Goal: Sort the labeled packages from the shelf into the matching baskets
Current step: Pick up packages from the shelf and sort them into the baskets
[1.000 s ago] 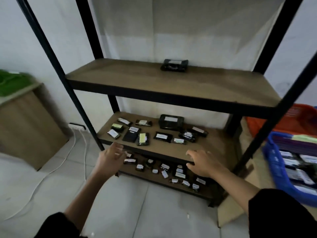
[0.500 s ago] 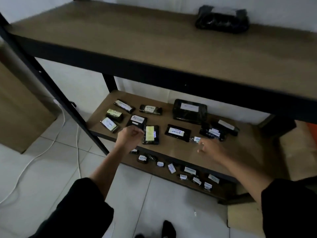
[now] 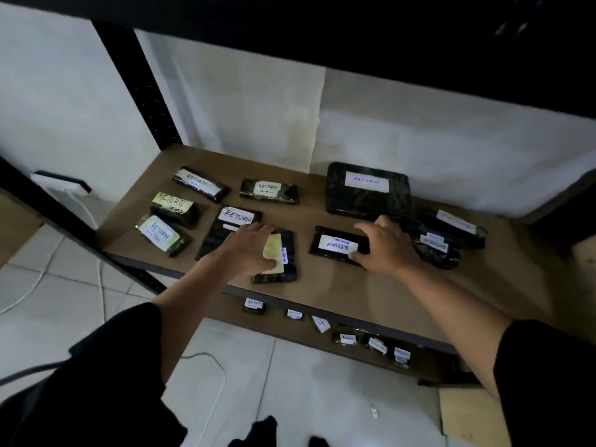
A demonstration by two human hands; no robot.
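On the wooden middle shelf (image 3: 325,287) lie several black packages with "RETURN" labels. My left hand (image 3: 246,250) grips a black package with a yellow label (image 3: 279,253) near the front edge, fingers over its far end and thumb on the label. My right hand (image 3: 385,248) holds the right end of a flat black package with a white RETURN label (image 3: 337,245), thumb at its near edge and fingers at its far edge. Both packages lie flat on the shelf. No basket is in view.
A large black package (image 3: 367,191) sits at the back, with smaller ones at the left (image 3: 159,232) and right (image 3: 451,227). The lower shelf (image 3: 322,340) holds several small labeled packages. The upper shelf's dark underside (image 3: 354,33) hangs close above; a black post (image 3: 138,91) stands left.
My head has dropped below the upper shelf and come closer. Both hands have moved forward onto the middle shelf and taken hold of the yellow-label and white-label packages.
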